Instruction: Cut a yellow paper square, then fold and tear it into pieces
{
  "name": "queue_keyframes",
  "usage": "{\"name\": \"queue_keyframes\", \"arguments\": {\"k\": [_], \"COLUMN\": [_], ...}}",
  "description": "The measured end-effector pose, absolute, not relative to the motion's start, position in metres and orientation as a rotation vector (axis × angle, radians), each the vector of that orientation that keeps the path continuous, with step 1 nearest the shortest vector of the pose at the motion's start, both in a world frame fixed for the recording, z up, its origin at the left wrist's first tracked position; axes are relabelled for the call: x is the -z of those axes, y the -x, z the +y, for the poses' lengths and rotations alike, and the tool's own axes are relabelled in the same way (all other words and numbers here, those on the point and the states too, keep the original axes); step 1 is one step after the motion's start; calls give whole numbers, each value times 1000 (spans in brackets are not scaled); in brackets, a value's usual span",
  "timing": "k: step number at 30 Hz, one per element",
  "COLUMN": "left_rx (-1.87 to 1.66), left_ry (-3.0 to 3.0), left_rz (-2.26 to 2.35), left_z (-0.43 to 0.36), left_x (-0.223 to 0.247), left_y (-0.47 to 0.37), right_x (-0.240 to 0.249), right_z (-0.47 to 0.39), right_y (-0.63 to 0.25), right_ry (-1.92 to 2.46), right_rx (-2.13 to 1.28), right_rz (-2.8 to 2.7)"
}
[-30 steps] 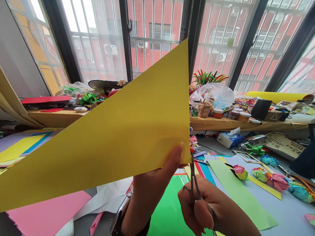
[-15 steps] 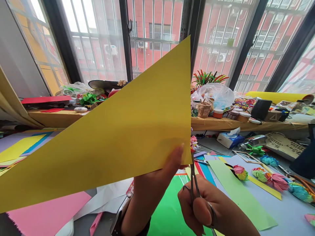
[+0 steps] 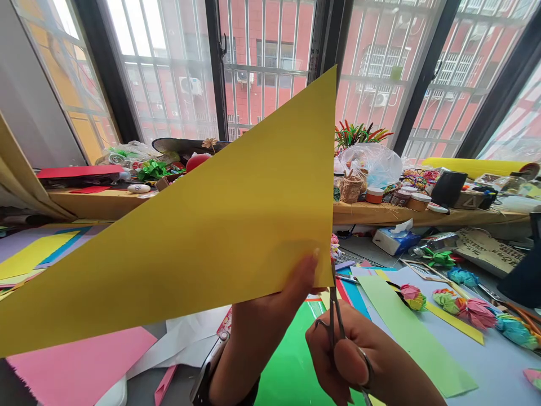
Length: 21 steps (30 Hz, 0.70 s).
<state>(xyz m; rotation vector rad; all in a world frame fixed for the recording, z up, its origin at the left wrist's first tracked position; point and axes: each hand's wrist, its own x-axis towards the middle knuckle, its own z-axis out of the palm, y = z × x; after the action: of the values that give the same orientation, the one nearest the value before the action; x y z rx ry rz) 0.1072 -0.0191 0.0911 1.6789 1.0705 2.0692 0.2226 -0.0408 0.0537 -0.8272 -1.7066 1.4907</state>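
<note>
Paper and scissors above worktop (image 3: 180, 389), L to R. Far L: coloured sheets (image 3: 38, 254), stacked; nearer, pink paper (image 3: 80, 361), partly under the raised sheet in this view. L to centre: large yellow sheet (image 3: 220, 225), held up at a slant, L end out of view. L hand (image 3: 274, 307), w/ watch (image 3: 209, 366) on wrist: pinches sheet's lower edge nr R corner, thumb in front, other fingers mostly hidden behind. Centre, below: green sheet (image 3: 283, 366). R of corner: scissors (image 3: 332, 316), blades up along sheet's R edge; can't tell if they bite. R hand (image 3: 359, 330): curled tight round the handles. Cf. 0.5 s ago, sheet has shifted slightly R, top corner most, scissors barely; prob. L hand sets how paper meets blades. Far R: pale green strip (image 3: 414, 332), then paper flowers (image 3: 477, 312), on worktop
</note>
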Motion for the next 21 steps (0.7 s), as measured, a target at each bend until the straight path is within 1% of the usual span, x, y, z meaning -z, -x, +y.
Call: {"name": "queue_keyframes", "arguments": {"k": [9, 15, 21], "left_rx": [-2077, -2060, -2071], "left_ry": [-1699, -1832, -1787], "left_rz": [1069, 1073, 1112], "left_z": [-19, -16, -16], "left_x": [-90, -89, -89], "left_y": [-106, -103, -105], "right_x": [-50, -55, -60], "right_z": [-44, -43, -41], "right_y": [-228, -227, -220], "right_ry": [934, 920, 792], "right_rx": [-1479, -1465, -1452], "right_rz": [-1709, -1716, -1692]}}
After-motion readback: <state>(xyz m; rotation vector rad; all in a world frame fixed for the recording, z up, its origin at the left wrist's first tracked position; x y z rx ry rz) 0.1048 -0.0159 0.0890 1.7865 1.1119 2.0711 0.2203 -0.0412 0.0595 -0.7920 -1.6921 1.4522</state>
